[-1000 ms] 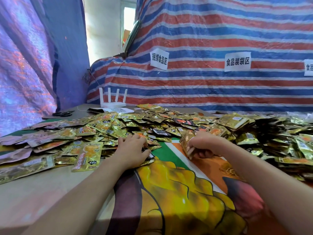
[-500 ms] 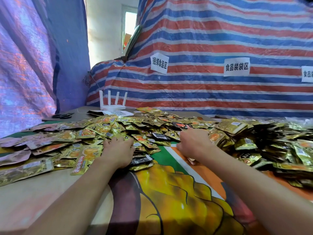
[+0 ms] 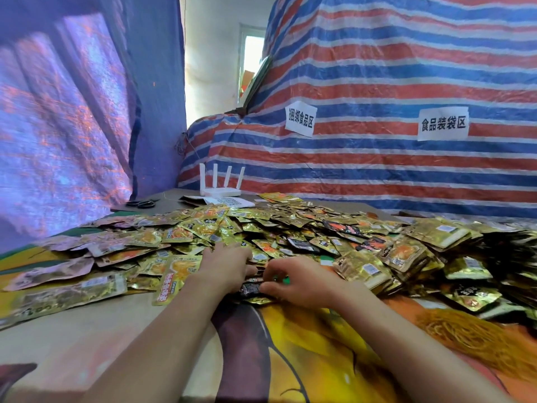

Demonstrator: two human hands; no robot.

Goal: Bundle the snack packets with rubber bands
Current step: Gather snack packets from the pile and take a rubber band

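Observation:
A wide heap of gold snack packets (image 3: 290, 228) covers the far half of the table, with a few dark packets mixed in. At its near edge both hands meet over a small stack of dark packets (image 3: 250, 290). My left hand (image 3: 226, 266) lies palm down on this stack, its fingertips curled over the far side. My right hand (image 3: 299, 282) pinches the stack's right end between thumb and curled fingers. A tangle of orange rubber bands (image 3: 465, 335) lies on the cloth at the right, apart from both hands.
A printed yellow and orange cloth (image 3: 305, 344) covers the table in front of me. A white router (image 3: 220, 184), a printed sheet (image 3: 229, 202) and black scissors (image 3: 142, 203) sit at the back left. Striped tarpaulin (image 3: 377, 170) with two paper labels rises behind the table.
My right hand has come left and nearer, from the heap at the centre to the dark packets beside my left hand. The left hand shifted slightly right, and the camera tilted down.

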